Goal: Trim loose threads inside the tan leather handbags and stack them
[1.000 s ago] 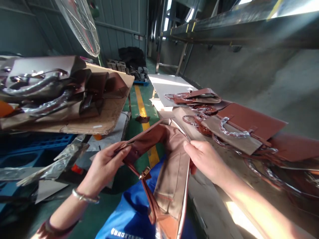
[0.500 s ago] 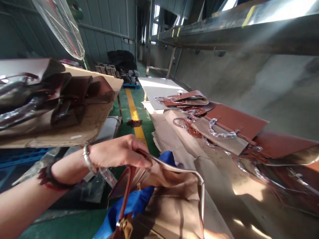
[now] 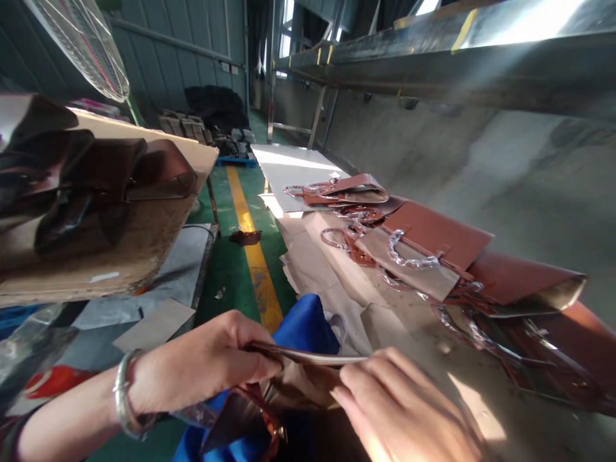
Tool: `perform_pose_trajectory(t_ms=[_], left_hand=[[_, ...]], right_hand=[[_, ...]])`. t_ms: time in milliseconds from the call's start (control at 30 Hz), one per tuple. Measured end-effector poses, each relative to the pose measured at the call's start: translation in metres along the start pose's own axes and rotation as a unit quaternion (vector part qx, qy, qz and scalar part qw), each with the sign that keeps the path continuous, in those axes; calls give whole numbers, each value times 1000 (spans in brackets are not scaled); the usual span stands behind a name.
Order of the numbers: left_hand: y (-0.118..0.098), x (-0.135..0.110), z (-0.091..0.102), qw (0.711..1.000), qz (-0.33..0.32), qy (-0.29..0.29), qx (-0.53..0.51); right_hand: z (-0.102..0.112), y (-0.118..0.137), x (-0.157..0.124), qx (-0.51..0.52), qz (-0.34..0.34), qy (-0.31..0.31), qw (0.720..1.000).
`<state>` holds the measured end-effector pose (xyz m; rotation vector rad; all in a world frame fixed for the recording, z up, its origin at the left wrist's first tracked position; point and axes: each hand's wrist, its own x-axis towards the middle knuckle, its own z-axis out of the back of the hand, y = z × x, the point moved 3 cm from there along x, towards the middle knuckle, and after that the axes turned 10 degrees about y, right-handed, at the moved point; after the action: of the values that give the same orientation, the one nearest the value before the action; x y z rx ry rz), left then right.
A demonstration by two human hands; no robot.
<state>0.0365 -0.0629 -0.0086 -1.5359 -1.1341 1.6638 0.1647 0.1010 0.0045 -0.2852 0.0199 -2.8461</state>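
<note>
My left hand [image 3: 212, 369], with a metal bracelet at the wrist, is closed on the top rim of a brown leather handbag [image 3: 298, 375] held low over my blue-clad lap [image 3: 303, 327]. My right hand [image 3: 404, 410] is at the bottom right, its fingers curled against the bag's rim and its tan lining. The bag hangs down between both hands; its strap and a brass fitting [image 3: 276, 436] show below. Much of the bag is hidden by my hands and the frame's lower edge.
To the right, a work table [image 3: 462, 398] carries several brown handbags [image 3: 433, 237] with plastic-wrapped handles and tan sheets. At left, a board [image 3: 144, 237] holds dark brown bags. A green floor with a yellow line [image 3: 253, 250] runs between. A fan [image 3: 79, 45] stands at upper left.
The bag has dropped lower toward my lap. My right hand, out of sight half a second ago, is back on the bag's rim. The view has turned a little to the right.
</note>
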Motion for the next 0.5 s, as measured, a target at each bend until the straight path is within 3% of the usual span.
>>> perform_pose_trajectory(t_ms=[133,367,500], left_hand=[[9,3,4,1000,-17,-9,-7],[18,3,9,998,-19,-22,-51],[25,2,14,997,-19,-35,-62]], right_hand=[[-19,7,17,36,-12,38,999],[-22,3,28,2,-22,20,1000],[-27,0,31,13,8,57,998]])
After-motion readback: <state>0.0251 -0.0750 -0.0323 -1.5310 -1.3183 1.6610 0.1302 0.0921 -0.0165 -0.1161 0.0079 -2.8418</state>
